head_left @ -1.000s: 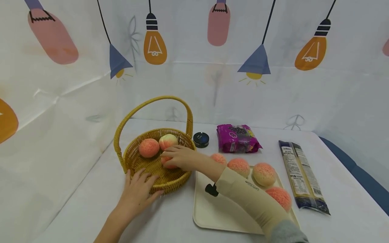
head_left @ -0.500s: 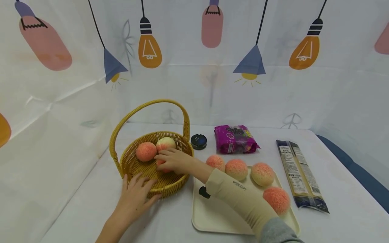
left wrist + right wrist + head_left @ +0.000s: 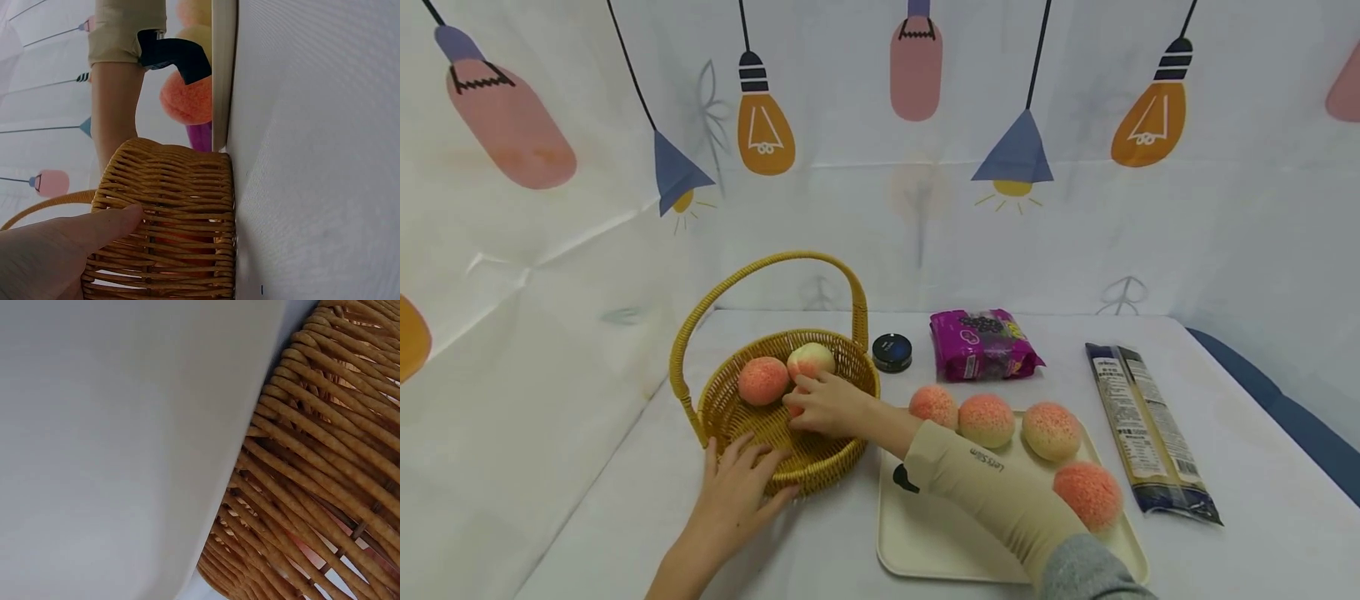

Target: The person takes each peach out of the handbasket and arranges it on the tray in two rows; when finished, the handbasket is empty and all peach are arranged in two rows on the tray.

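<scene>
My left hand [image 3: 730, 492] holds the near-left rim of a yellow wicker basket [image 3: 820, 477], fingers over the rim. In the left wrist view its thumb presses on the outer wall of the basket [image 3: 169, 181]. Inside the basket, my right hand [image 3: 831, 406] has its fingers curled over a peach [image 3: 794, 412], mostly hidden beneath them. A pink peach [image 3: 763, 381] and a cream-and-pink peach [image 3: 812, 358] lie just beyond in the basket. The right wrist view shows only the basket's woven side [image 3: 325, 462] and the tray, with the hand out of sight.
A cream tray [image 3: 955, 542] stands right of the basket, under the right forearm, with several peaches [image 3: 1051, 431] along its far and right sides. Behind are a round dark tin [image 3: 892, 352] and a purple packet [image 3: 983, 344]. A long packet [image 3: 1150, 433] lies far right.
My right hand has shifted slightly within the basket and covers more of the peach beneath it. The left hand stays at the rim. The head view has shifted a little.
</scene>
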`<control>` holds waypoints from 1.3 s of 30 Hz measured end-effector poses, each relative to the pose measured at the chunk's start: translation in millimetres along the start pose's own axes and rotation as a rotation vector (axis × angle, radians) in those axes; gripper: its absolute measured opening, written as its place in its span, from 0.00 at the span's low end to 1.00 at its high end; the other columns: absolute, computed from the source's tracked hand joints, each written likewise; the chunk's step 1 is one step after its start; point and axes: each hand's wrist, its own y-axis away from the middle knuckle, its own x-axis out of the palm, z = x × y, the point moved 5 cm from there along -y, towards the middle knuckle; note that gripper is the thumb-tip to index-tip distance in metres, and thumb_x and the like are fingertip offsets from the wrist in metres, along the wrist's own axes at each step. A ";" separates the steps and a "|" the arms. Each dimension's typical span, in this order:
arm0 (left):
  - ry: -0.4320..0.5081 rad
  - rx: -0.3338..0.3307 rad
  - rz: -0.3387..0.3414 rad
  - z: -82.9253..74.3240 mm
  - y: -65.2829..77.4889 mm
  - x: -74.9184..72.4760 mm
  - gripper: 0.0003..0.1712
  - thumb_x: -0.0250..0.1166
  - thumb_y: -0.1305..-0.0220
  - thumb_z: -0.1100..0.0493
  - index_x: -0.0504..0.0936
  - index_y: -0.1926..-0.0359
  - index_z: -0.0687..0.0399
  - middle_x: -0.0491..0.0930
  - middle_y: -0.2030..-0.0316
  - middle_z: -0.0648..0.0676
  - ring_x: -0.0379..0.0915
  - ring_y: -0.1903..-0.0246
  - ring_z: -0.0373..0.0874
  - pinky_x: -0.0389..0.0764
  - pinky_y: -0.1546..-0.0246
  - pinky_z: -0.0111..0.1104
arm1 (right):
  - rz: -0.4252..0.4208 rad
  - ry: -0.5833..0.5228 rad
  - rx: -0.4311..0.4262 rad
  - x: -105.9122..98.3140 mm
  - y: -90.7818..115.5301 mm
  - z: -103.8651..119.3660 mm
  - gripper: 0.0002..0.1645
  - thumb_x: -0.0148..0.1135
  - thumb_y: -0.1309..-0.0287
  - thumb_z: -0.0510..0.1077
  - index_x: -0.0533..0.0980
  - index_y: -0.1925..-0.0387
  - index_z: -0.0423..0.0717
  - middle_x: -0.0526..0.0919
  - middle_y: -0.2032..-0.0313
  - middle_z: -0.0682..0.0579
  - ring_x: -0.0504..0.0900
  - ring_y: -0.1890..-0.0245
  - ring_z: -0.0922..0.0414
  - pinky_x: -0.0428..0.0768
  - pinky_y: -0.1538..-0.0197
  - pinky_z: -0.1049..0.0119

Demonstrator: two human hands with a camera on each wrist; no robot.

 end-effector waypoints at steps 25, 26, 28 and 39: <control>0.002 -0.018 0.027 -1.3 -1.6 -0.4 0.26 0.67 0.50 0.42 0.80 0.53 0.50 0.77 0.58 0.55 0.62 0.45 0.61 0.44 0.44 0.65 | -0.017 -0.018 0.116 -5.7 1.3 -1.1 0.13 0.54 0.42 0.51 0.78 0.61 0.77 0.72 0.52 0.60 0.73 0.59 0.53 0.76 0.69 0.62; 0.001 -0.017 0.026 -1.3 -1.5 -0.3 0.26 0.67 0.50 0.42 0.80 0.53 0.51 0.77 0.58 0.55 0.62 0.45 0.61 0.44 0.44 0.65 | -0.019 -0.021 0.119 -5.9 2.0 -1.1 0.13 0.53 0.42 0.50 0.78 0.61 0.76 0.72 0.52 0.60 0.73 0.60 0.53 0.76 0.70 0.62; -0.001 -0.015 0.023 -1.4 -1.2 -0.3 0.26 0.67 0.50 0.42 0.80 0.53 0.50 0.77 0.58 0.55 0.62 0.46 0.61 0.44 0.44 0.65 | -0.030 -0.027 0.124 -5.9 3.6 -1.3 0.12 0.53 0.42 0.50 0.79 0.63 0.75 0.73 0.53 0.60 0.73 0.61 0.53 0.76 0.72 0.64; 0.017 -0.016 0.022 -1.1 -1.0 -0.4 0.26 0.67 0.50 0.42 0.80 0.53 0.50 0.77 0.58 0.55 0.62 0.45 0.60 0.43 0.44 0.65 | -0.049 -0.197 0.144 -8.1 13.5 -9.9 0.10 0.56 0.43 0.55 0.79 0.60 0.69 0.70 0.46 0.55 0.73 0.63 0.52 0.76 0.75 0.68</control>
